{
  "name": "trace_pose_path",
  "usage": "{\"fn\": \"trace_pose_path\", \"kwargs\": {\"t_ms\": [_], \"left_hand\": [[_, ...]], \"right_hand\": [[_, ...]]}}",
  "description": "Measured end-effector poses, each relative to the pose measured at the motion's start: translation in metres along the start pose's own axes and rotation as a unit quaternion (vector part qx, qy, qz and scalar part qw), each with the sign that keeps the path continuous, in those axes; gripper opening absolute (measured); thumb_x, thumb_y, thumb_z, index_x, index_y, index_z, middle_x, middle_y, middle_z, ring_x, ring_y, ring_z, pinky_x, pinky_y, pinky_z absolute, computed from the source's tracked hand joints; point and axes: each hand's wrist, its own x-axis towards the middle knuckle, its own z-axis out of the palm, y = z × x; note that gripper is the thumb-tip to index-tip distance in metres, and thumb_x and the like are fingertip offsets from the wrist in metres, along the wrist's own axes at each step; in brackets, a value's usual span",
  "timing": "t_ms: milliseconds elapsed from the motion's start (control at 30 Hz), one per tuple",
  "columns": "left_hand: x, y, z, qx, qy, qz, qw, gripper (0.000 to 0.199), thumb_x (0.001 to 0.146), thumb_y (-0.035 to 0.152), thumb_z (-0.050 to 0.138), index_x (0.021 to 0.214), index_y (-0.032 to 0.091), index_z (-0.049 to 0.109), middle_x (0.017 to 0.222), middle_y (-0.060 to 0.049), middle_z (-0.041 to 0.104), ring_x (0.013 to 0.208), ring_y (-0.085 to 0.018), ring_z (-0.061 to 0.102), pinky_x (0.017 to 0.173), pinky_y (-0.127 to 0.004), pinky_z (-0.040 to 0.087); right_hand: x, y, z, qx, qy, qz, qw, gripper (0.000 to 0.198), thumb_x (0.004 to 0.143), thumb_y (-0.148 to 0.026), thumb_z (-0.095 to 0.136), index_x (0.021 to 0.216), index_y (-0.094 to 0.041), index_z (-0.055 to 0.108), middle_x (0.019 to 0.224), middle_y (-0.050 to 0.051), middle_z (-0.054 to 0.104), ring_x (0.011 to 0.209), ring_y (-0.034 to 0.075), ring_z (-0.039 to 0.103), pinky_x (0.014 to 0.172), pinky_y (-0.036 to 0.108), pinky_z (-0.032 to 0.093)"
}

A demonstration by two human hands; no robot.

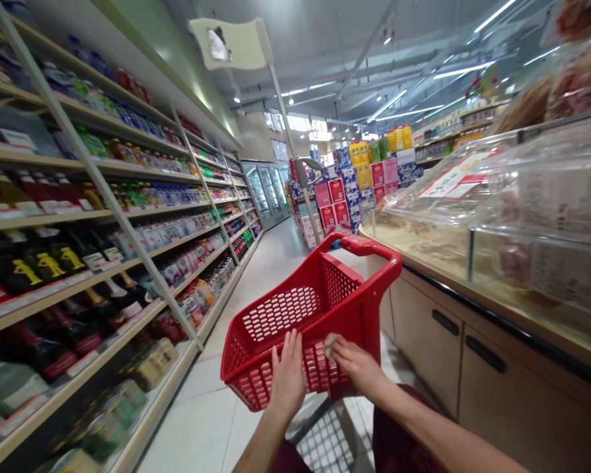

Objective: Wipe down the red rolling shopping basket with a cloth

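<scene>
Shelving (112,207) runs down the left side, loaded with dark bottles (52,259) bearing yellow figures, rows of coloured drinks, and cans (98,433) near the bottom. Its front edge borders the pale tiled floor (197,414), which narrows towards glass-door coolers (266,187) at the far end. Overhead, a pale sign (246,46) sits on a slanting pole (280,105) that comes down behind the cart.

The red shopping cart (374,309) stands in the middle, directly before the person, its perforated basket tilted in view and a pale grid (328,433) low down beneath it. The left hand (289,378) is at the near side of the basket, fingers stretched upward and holding nothing; whether they touch the plastic I cannot tell. Beyond the cart, stacked cartons (335,200) in blue, red and pink block part of the way, with yellow containers (359,152) on top. The right hand (357,364) grips a small pale wad (331,345) in bent fingers against the same side of the basket. A display counter (423,341) with dark handles (485,355) hems in the right, clear-covered packages piled above it
</scene>
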Motion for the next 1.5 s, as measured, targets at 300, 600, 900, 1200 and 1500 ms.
{"fn": "trace_pose_path", "kwargs": {"t_ms": [300,600,900,1200,1500], "left_hand": [[0.014,0.018,-0.002,0.004,0.014,0.035,0.999,0.073,0.063,-0.001,0.032,0.134,0.013,0.020,0.141,-0.010,0.023,0.131,-0.020,0.014,0.105,-0.050,0.015],[0.022,0.031,-0.004,0.000,0.028,0.038,0.999,0.070,0.065,0.003,0.033,0.133,0.011,0.020,0.141,-0.011,0.023,0.131,-0.020,0.014,0.105,-0.050,0.014],[0.029,0.044,-0.002,0.001,0.011,0.045,0.999,0.072,0.063,0.002,0.035,0.133,0.013,0.022,0.141,-0.011,0.023,0.131,-0.021,0.016,0.104,-0.051,0.015],[0.033,0.054,0.001,0.011,0.030,0.055,0.998,0.068,0.065,0.003,0.033,0.132,0.011,0.024,0.141,-0.010,0.023,0.131,-0.021,0.016,0.104,-0.052,0.015],[0.047,0.069,-0.009,0.003,0.025,0.060,0.998,0.066,0.067,0.006,0.034,0.132,0.010,0.023,0.141,-0.011,0.023,0.131,-0.021,0.017,0.104,-0.052,0.015]], "right_hand": [[0.010,0.023,-0.020,-0.025,0.040,0.037,0.998,0.036,0.083,-0.006,0.034,0.108,-0.016,0.058,0.115,0.008,0.058,0.118,0.017,0.042,0.095,0.035,0.043],[0.009,0.048,-0.056,-0.039,0.071,0.062,0.995,0.040,0.082,-0.006,0.034,0.113,-0.018,0.054,0.120,0.007,0.054,0.122,0.018,0.036,0.099,0.041,0.039],[-0.019,0.067,-0.064,-0.052,0.041,0.043,0.997,0.037,0.082,-0.008,0.037,0.111,-0.021,0.056,0.113,0.004,0.059,0.115,0.016,0.046,0.095,0.036,0.043],[-0.009,0.073,-0.073,-0.053,0.037,0.036,0.997,0.037,0.081,-0.007,0.036,0.103,-0.023,0.061,0.106,0.003,0.063,0.107,0.015,0.052,0.090,0.032,0.047],[0.037,0.124,-0.103,-0.084,0.131,0.155,0.976,0.047,0.072,-0.002,0.034,0.111,-0.017,0.057,0.121,0.009,0.052,0.117,0.021,0.043,0.097,0.042,0.039]]}}
